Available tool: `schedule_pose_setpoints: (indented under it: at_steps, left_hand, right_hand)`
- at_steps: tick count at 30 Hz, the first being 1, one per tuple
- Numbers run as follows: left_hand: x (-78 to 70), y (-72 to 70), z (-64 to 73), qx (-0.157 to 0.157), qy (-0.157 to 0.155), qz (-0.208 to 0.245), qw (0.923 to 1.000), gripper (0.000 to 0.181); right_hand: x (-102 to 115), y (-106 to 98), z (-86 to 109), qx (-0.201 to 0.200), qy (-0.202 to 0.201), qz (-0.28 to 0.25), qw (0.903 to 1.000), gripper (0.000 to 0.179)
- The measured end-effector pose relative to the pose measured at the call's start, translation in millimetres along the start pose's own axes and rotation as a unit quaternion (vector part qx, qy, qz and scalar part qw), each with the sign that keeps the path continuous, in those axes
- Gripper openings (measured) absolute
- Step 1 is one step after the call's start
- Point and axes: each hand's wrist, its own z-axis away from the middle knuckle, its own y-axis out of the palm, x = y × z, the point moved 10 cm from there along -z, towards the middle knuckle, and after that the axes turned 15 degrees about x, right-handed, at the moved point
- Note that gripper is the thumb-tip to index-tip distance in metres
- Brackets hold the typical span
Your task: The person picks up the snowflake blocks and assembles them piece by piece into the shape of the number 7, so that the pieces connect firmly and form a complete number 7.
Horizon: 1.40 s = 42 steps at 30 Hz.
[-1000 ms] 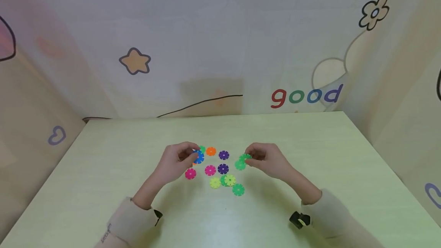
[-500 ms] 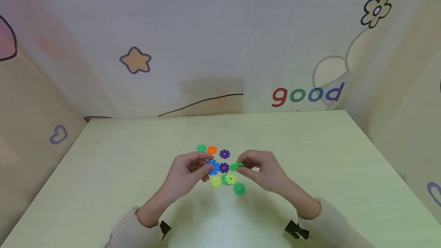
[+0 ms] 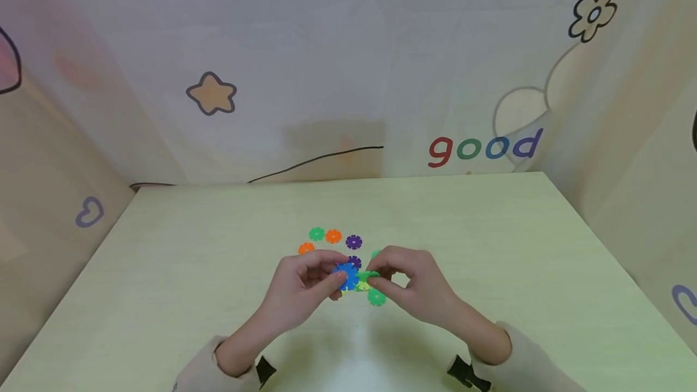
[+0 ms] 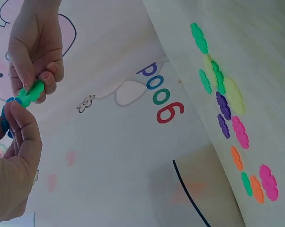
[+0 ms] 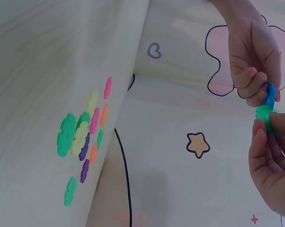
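Observation:
My left hand (image 3: 296,289) pinches a blue notched plastic disc (image 3: 345,272) between thumb and fingers. My right hand (image 3: 416,277) pinches a green notched disc (image 3: 366,275), turned nearly edge-on in the head view. The discs meet at their edges, raised above the table. In the left wrist view, the green disc (image 4: 33,92) stands at an angle to the blue disc (image 4: 5,124), partly covered by fingers. From the right wrist, the blue disc (image 5: 271,94) appears right above the green disc (image 5: 264,116), rims overlapping.
Loose discs lie on the pale table (image 3: 218,247) beyond and beneath the hands: green (image 3: 317,234), orange (image 3: 333,236), purple (image 3: 354,242), and pink (image 4: 240,132) and yellow (image 4: 234,95) ones in the left wrist view. A printed curtain (image 3: 327,65) hangs behind.
Both hands have come together over the middle of the discs and nearer the body. The blue and green discs, held apart before, now meet at their edges.

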Motion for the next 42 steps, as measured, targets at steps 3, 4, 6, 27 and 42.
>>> schedule_pose_setpoints:
  at_steps: [3, 4, 6, 27, 42]
  left_hand:
    - [-3.2, 1.8, 0.6, -0.001, 0.015, 0.003, 0.9999, 0.019]
    - [-4.0, 2.5, 0.7, -0.001, 0.019, 0.004, 0.9998, 0.020]
    - [-5.3, 3.7, 1.3, 0.000, 0.024, 0.005, 0.9997, 0.020]
    - [-19.9, 10.7, 5.4, -0.020, 0.096, -0.023, 0.9950, 0.015]
    - [-22.8, 9.0, 6.5, -0.039, 0.094, -0.039, 0.9940, 0.013]
  right_hand:
    - [6.7, -0.8, 0.6, -0.008, -0.020, 0.021, 0.9996, 0.018]
    - [8.5, -1.2, 0.9, -0.011, -0.023, 0.028, 0.9993, 0.018]
    - [11.0, -2.0, 1.5, -0.017, -0.028, 0.040, 0.9987, 0.020]
    - [28.2, -4.0, 5.0, -0.053, -0.066, 0.075, 0.9935, 0.024]
    - [33.4, -3.3, 4.6, -0.069, -0.092, 0.089, 0.9894, 0.025]
